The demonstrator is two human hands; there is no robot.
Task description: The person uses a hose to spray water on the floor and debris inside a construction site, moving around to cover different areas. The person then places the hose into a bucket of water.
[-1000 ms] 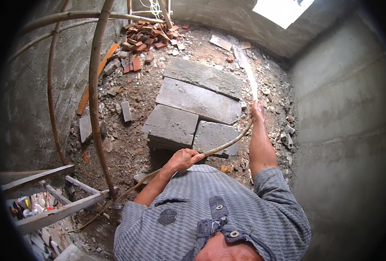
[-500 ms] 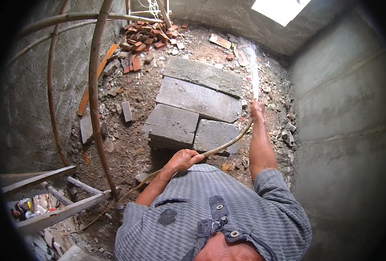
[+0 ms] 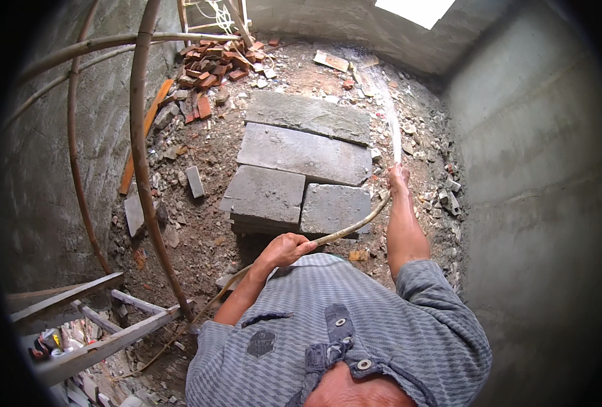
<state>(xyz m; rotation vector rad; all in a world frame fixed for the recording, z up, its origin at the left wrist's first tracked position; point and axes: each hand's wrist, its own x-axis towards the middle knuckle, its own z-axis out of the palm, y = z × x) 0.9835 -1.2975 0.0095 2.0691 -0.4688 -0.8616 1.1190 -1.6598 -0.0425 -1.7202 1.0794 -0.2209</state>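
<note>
Concrete slabs (image 3: 294, 163), brick rubble (image 3: 209, 64) (beyond hose (image 3: 355, 226))

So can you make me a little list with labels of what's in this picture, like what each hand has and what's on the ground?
Place: a pit-like space with grey concrete walls and a dirt floor
Right hand: stretched forward, gripping the end of the hose
Left hand: closed around the hose further back
Water: sprays from the hose end toward the far rubble
Ground, middle: grey stone slabs lying flat
Ground, far left: pile of red bricks
Left side: curved pipes and a wooden ladder
</note>
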